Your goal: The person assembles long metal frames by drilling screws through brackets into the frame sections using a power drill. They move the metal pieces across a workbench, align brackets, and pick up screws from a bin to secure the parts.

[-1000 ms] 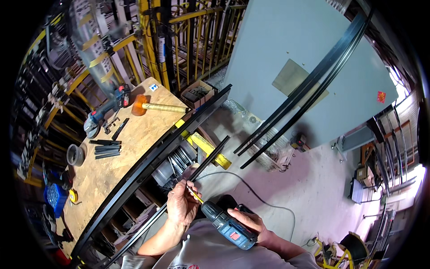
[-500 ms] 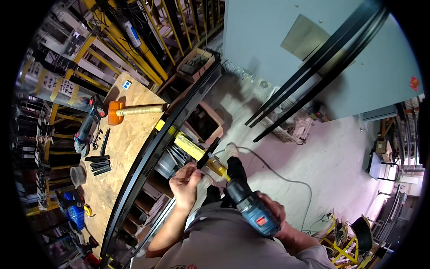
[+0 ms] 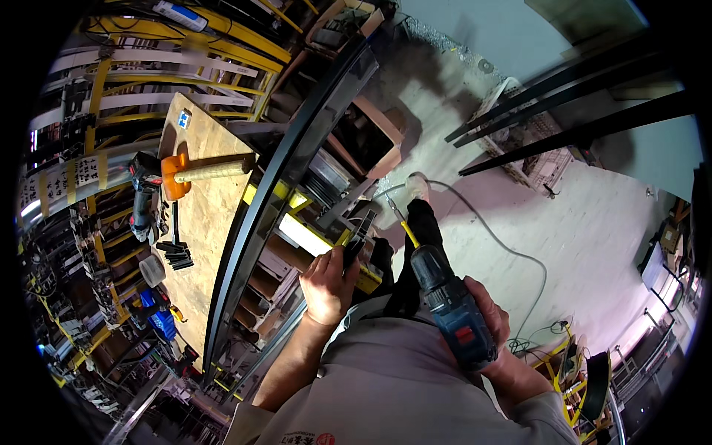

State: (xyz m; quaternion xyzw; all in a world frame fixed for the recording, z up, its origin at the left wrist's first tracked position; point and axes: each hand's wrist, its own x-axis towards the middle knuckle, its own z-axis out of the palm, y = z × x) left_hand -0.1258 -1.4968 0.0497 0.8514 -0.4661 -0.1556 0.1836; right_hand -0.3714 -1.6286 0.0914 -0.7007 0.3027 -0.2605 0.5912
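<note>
My right hand (image 3: 491,315) is wrapped round the body of a blue and black cordless drill (image 3: 454,308). From its chuck a long yellow and silver bit (image 3: 404,225) points forward over the floor, touching nothing that I can see. To the left, my left hand (image 3: 325,285) grips a short black bar (image 3: 357,248), tilted upward beyond the fingers. The bit and the bar are apart. Just past my left hand is a yellow beam (image 3: 305,239), and my hand hides part of it. Beside it runs a long black metal profile (image 3: 256,215), bent by the lens.
On a wooden board (image 3: 215,222) at left lie an orange-headed mallet (image 3: 176,178), a cordless power tool (image 3: 141,196) and several short black pieces (image 3: 178,254). A cable (image 3: 512,241) trails across the floor. Long black bars (image 3: 564,141) lean over a crate (image 3: 530,163) at far right.
The view has shifted. My right hand has drawn the drill to the right, so its bit is away from the black bar and yellow beam. My left hand still holds the bar.
</note>
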